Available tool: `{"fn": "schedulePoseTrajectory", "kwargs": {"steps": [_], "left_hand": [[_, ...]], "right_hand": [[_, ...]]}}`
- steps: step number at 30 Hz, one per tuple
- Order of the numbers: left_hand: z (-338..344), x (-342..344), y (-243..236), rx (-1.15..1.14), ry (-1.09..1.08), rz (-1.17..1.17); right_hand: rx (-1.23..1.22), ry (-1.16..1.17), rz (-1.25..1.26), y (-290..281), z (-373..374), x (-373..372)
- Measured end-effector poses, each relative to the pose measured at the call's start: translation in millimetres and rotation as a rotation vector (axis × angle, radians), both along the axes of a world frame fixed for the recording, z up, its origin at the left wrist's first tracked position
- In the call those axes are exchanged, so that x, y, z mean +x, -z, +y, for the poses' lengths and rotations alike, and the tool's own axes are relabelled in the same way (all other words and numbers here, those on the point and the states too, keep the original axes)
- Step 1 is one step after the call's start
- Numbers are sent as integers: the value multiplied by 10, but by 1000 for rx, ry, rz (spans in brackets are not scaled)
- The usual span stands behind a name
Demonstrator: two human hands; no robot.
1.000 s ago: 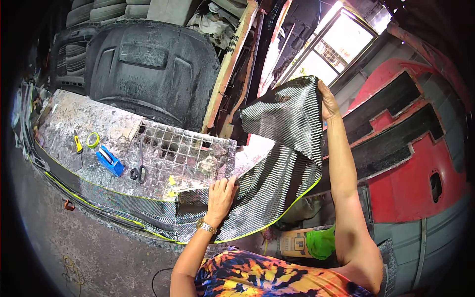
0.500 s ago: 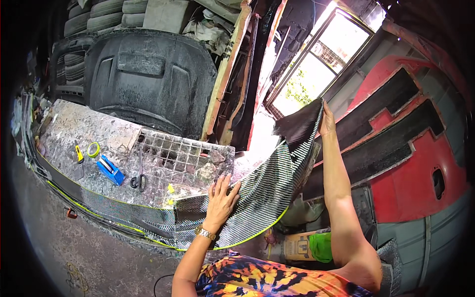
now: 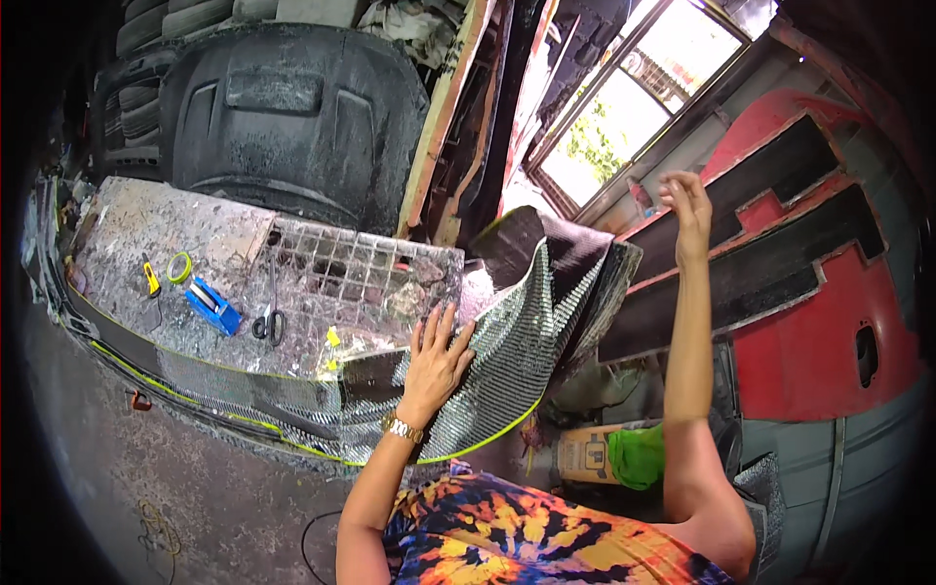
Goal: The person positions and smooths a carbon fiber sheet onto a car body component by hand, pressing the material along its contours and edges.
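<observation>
A strip of black-and-silver woven carbon fibre cloth [image 3: 502, 375], edged with yellow-green tape, lies along the curved mould [image 3: 609, 283]. My left hand [image 3: 439, 366] rests flat on the cloth with its fingers spread. Raised beyond the mould's right end, my right hand [image 3: 687, 210] is apart from the cloth, its fingers loosely bent and nothing visible in them. The cloth's far right end flops over in folds, its dark part [image 3: 512, 244] turned back.
On the littered worktop [image 3: 185, 229] are a yellow cutter [image 3: 150, 278], a tape roll [image 3: 179, 267], a blue tool [image 3: 212, 306] and scissors [image 3: 269, 325]. Red panels [image 3: 809, 361] stand at right. A cardboard box [image 3: 582, 455] and green bag [image 3: 636, 455] sit below.
My right hand has let go of the cloth's far corner and moved off to the right. The lifted end has dropped into folds. My left hand still presses on the cloth.
</observation>
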State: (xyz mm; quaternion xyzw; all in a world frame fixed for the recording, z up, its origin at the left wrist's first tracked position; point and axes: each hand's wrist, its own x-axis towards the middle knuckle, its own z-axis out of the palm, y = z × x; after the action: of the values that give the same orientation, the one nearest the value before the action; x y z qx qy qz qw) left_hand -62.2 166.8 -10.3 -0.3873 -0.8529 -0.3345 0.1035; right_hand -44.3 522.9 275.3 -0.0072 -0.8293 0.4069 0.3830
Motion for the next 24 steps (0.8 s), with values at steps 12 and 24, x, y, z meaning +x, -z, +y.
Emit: {"fn": "schedulePoseTrajectory", "kwargs": {"steps": [12, 24], "left_hand": [[43, -23, 42, -46, -17, 39], [24, -16, 51, -37, -5, 37]], "right_hand": [[1390, -456, -806, 1301, -2000, 568], [1334, -325, -816, 1410, -1740, 809]]}}
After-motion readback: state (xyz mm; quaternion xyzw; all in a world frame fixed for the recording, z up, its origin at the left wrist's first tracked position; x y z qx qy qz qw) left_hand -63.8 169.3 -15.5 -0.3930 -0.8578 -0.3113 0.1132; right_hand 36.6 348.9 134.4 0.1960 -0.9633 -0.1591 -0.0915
